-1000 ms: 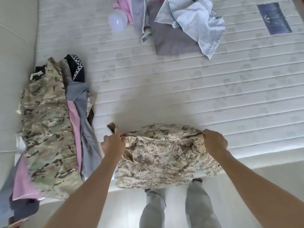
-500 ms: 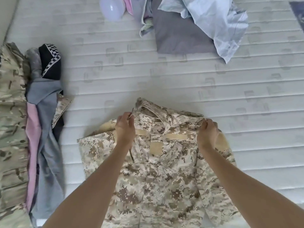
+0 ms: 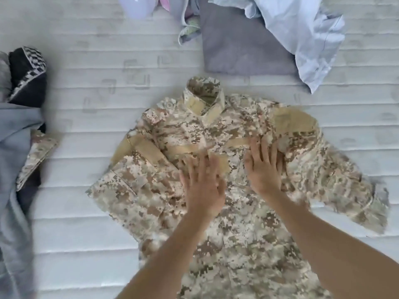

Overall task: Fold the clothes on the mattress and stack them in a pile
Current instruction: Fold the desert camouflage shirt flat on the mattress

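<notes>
Fingers on both hands lie straight and spread, pressing flat on the chest of the jacket [image 3: 216, 190] and holding nothing: the left hand [image 3: 203, 186] sits near the front closure, the right hand [image 3: 264, 167] just beside it toward the right shoulder. Half a second ago each hand pinched a shoulder of this jacket; a second ago it hung bunched at the near edge. Now it is released and laid face up, so the spreading is done and smoothing is under way, with the folds themselves probably next.

Largest first: the mattress [image 3: 108, 244], white and quilted, carries everything. The jacket lies at its middle, collar [image 3: 203, 91] pointing away, one sleeve bent out to the left and the other trailing off to the right, hem toward the person. At the left edge lies a heap of clothes [image 3: 19, 147], grey and black with a camouflage cuff showing. At the far side sits another heap: a grey cloth [image 3: 241, 46] partly under a pale blue shirt [image 3: 306, 35], with a pale rounded thing [image 3: 138, 7] beside them, too blurred to name.

Neither sleeve is tucked in, so most of this garment's folding remains.
</notes>
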